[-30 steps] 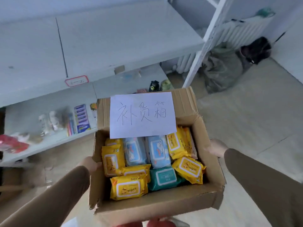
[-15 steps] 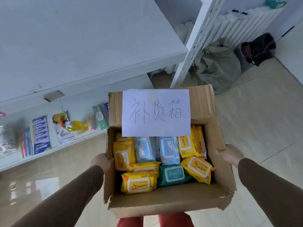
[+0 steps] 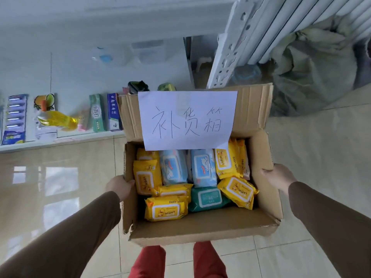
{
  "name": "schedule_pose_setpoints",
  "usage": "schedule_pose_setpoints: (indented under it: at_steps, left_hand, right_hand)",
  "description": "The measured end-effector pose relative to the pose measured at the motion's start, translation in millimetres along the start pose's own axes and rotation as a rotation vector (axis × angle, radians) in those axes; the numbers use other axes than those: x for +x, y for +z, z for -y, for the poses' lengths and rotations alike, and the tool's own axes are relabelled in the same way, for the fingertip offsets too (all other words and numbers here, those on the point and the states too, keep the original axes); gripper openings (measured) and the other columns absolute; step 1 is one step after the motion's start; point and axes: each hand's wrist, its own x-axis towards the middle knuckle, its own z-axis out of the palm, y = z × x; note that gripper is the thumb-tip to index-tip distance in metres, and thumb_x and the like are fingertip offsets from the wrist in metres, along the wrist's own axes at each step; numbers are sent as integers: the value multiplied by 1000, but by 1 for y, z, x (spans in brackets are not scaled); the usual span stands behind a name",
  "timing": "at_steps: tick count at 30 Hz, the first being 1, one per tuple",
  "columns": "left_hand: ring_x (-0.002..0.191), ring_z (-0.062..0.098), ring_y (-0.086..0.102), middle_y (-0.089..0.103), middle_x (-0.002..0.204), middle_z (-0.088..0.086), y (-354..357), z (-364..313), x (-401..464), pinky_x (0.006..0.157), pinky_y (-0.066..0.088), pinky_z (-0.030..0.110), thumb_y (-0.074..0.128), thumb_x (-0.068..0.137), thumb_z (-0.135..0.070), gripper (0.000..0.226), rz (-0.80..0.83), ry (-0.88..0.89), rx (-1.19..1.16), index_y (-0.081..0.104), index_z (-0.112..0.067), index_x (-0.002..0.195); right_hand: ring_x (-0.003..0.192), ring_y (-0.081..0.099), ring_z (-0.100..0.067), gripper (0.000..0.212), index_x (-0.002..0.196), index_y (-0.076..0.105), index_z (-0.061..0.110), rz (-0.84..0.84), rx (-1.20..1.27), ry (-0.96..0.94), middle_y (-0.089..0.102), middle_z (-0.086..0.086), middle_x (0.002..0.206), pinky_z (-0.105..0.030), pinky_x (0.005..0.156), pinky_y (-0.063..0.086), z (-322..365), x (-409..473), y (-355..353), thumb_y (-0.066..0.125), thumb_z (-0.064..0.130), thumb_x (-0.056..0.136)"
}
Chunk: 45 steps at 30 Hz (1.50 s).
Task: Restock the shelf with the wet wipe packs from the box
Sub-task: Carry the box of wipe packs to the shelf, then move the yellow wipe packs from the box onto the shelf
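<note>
Both hands are clamped on the cardboard box [image 3: 200, 227], which hangs between them: the left hand [image 3: 120, 186] grips its left wall, the right hand [image 3: 278, 176] its right wall. Inside, between the hands, lie the wet wipe packs [image 3: 166, 210], yellow, blue and one teal, none taken out yet. The shelf [image 3: 60, 138] runs ahead and to the left of the left hand, already holding toothpaste and other goods. The carrying step seems in hand; next, the box likely needs setting down near the shelf, freeing a hand to lift packs.
</note>
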Motion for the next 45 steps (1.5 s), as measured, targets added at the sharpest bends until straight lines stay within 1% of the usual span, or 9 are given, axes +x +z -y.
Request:
schedule_pose_setpoints:
  at_steps: [5,19,26,29,33,36,39,42,45]
  left_hand:
    - [80,30,58,67,90,13,27,-18,34,70,44,31,61,93,-33,26,-8,-23,-5,65,-8,93]
    - [88,33,65,67,95,15,56,-59,97,75,52,36,58,96,-37,34,0,-28,35,62,-4,103]
    - [72,25,63,64,74,5,59,-57,85,57,44,30,67,88,-39,29,-93,42,-85,59,-16,73]
    - [87,27,62,66,95,6,67,-50,68,68,47,34,70,86,-34,29,-185,130,-199,59,-14,103]
    - [127,29,40,43,139,9,72,-44,52,106,39,43,72,80,-21,71,-466,399,-74,37,-20,141]
    - [132,26,33,38,143,5,68,-55,49,109,37,43,68,81,-22,72,-477,650,89,33,-24,144]
    - [136,25,31,35,148,2,65,-73,60,108,40,45,66,83,-18,77,-331,758,271,28,-25,149]
    - [142,27,25,26,156,2,58,-94,81,111,37,46,61,85,-11,77,-264,760,538,25,-25,152]
    - [141,27,29,34,151,5,51,-112,101,114,32,42,55,88,-10,64,-310,998,981,34,-20,147]
  right_hand:
    - [128,51,-42,62,138,46,-11,13,-49,-34,52,-27,142,-42,100,44,5,60,1,59,35,99]
    - [137,44,-42,71,148,35,-6,5,2,-7,42,-24,152,-49,108,41,16,156,23,63,32,96]
    - [120,58,-41,60,137,53,-2,-179,106,-35,61,-22,134,-45,96,49,8,144,31,64,37,93]
    - [128,53,-37,49,140,50,6,-325,207,-146,57,-17,139,-46,104,45,9,121,46,59,23,94]
    - [143,30,-26,54,146,41,12,-612,159,-544,36,-9,155,-36,115,29,38,67,75,56,12,94]
    - [130,40,-14,44,136,49,20,-332,123,-764,48,0,139,-31,106,41,68,31,120,62,19,95]
    - [122,46,-17,45,132,50,20,62,-43,-763,51,-1,130,-35,101,45,94,11,172,67,31,92]
    - [118,48,-23,49,126,52,15,144,-217,-739,51,-6,127,-38,97,47,107,7,212,73,35,87]
    - [117,51,-25,57,126,50,15,147,-227,-692,51,-8,127,-39,98,48,108,9,235,80,33,81]
